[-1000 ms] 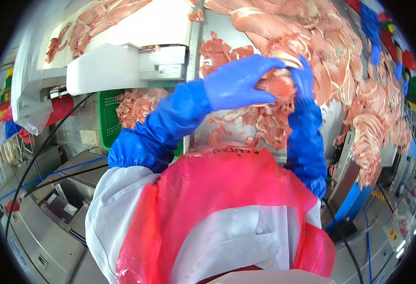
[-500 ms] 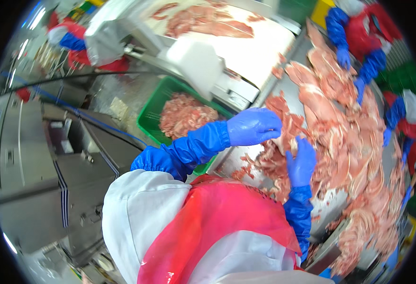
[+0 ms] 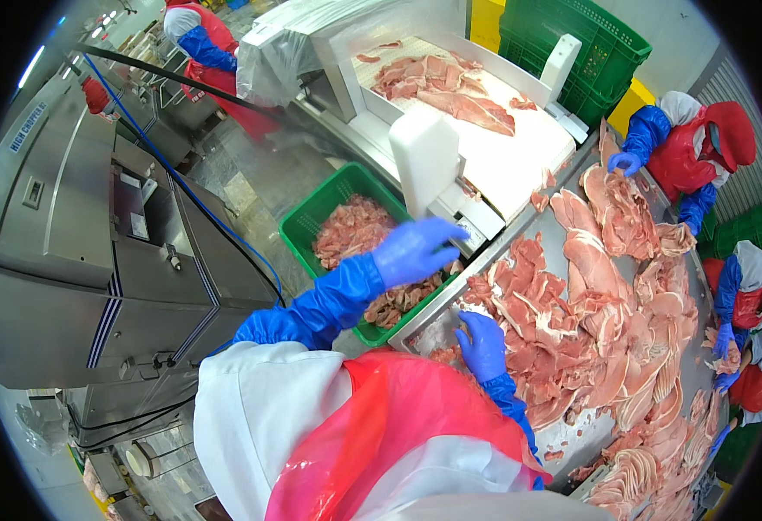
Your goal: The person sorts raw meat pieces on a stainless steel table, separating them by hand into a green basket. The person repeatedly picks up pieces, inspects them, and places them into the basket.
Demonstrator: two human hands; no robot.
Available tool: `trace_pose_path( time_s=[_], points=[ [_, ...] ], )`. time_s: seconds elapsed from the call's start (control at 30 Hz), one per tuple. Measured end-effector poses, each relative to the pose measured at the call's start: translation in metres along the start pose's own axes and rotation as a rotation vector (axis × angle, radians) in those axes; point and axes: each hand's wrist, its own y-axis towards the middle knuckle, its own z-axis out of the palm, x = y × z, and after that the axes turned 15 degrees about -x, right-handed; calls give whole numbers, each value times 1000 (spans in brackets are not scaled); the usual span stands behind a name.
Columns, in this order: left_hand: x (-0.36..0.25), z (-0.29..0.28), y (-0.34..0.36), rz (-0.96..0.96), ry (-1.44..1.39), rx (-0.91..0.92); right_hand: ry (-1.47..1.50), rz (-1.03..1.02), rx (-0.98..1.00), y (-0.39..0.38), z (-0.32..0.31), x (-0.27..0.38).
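My left hand (image 3: 413,252), in a blue glove, is held over the near right part of a green crate (image 3: 298,242) of meat scraps, empty, fingers apart. My right hand (image 3: 481,343), also gloved, is open at the near left rim of a steel table (image 3: 591,424), beside loose meat pieces (image 3: 520,300); whether it touches them I cannot tell. Overlapping pale pink meat slices (image 3: 650,321) cover much of that table to the right of my hands.
Beyond the crate stands a machine with a white belt (image 3: 533,156) carrying meat. Stacked green crates (image 3: 572,52) stand behind it. Several co-workers (image 3: 685,156) line the table's far right side; another person (image 3: 207,52) stands at back left. Steel machines (image 3: 51,295) and hanging cables occupy the left.
A second ago both my hands were gripping meat over the table; they have since let go and moved apart, the left toward the crate. My view has swung round, showing more co-workers.
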Motion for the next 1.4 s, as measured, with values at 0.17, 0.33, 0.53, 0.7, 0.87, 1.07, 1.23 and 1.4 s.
trace_pose_path(
  time_s=[0.17,0.33,0.53,0.7,0.87,1.07,1.23,1.4],
  points=[
    [-45,38,-40,-67,-141,207,-25,20,-107,-19,-19,5],
    [-87,94,-47,107,-293,365,8,86,-127,-41,-41,-2],
    [-139,140,-49,138,-194,682,-86,168,-353,-91,-91,-25],
    [-151,189,-55,258,-77,745,-313,305,-637,-164,-129,-59],
    [-142,241,-6,187,-316,734,-565,609,-720,-237,-169,-79],
    [-101,316,65,145,-64,48,-508,912,-933,-289,-164,-138],
    [-50,335,34,24,384,99,-244,1030,-995,-290,-159,-170],
    [-41,353,15,124,294,77,-202,909,-967,-254,-168,-201]
  ],
)
